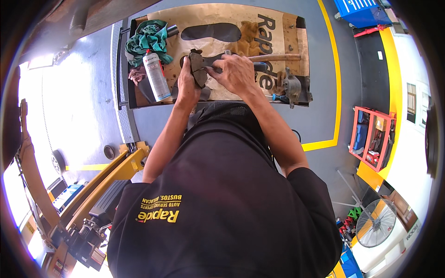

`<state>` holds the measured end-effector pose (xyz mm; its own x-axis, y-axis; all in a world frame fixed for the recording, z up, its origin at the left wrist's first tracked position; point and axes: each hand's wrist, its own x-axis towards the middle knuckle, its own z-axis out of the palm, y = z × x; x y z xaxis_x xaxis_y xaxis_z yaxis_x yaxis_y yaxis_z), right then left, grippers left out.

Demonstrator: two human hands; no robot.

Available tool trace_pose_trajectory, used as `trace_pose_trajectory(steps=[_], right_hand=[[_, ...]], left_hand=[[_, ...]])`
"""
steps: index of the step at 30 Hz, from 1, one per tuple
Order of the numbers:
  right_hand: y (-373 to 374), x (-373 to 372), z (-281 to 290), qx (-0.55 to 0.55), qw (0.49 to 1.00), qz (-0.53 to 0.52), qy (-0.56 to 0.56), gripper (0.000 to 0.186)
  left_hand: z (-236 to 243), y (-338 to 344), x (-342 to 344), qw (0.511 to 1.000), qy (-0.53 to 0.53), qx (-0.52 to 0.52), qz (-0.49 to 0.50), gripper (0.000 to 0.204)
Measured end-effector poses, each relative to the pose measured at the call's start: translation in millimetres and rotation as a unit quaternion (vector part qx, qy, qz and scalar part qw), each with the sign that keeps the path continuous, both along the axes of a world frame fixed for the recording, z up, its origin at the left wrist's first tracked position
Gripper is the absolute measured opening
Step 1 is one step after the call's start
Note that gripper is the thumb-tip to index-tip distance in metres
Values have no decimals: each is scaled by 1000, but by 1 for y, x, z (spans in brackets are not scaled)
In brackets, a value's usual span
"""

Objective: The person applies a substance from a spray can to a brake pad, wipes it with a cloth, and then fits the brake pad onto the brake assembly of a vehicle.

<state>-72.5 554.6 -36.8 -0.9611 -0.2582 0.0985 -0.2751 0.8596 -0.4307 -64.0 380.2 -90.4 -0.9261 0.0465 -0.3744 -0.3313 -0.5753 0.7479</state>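
Note:
My left hand point(187, 85) is closed around a pair of dark, worn-looking brake pads point(198, 69), held up over a cardboard-lined tray point(204, 13). My right hand point(237, 74) is closed, its fingertips at a flat dark grey piece point(212, 60) touching the pads' right side. A black and blue handle point(260, 66) shows past the right hand; whether it belongs to that flat piece is hidden. Behind the hand lies a wooden handle point(278, 58). To the right sits a grey metal brake caliper point(292, 86), beside a blue-handled tool point(279, 97).
A white spray can point(157, 76) with a red top leans at the tray's left, by a crumpled teal rag point(147, 41). A brown cloth point(245, 39) lies farther back. Yellow lift arm point(113, 171) at lower left; red tool rack point(372, 139) and fan point(376, 222) at right.

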Motion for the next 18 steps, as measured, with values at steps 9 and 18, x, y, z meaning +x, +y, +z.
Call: trace_pose_trajectory(steps=[9, 18], right_hand=[[-16, 11, -6, 44, 998, -6, 38, 33], [-24, 13, 1, 15, 1000, -11, 22, 34]], left_hand=[[-24, -10, -6, 994, 8, -92, -64, 44], [-23, 1, -2, 999, -15, 3, -28, 40]])
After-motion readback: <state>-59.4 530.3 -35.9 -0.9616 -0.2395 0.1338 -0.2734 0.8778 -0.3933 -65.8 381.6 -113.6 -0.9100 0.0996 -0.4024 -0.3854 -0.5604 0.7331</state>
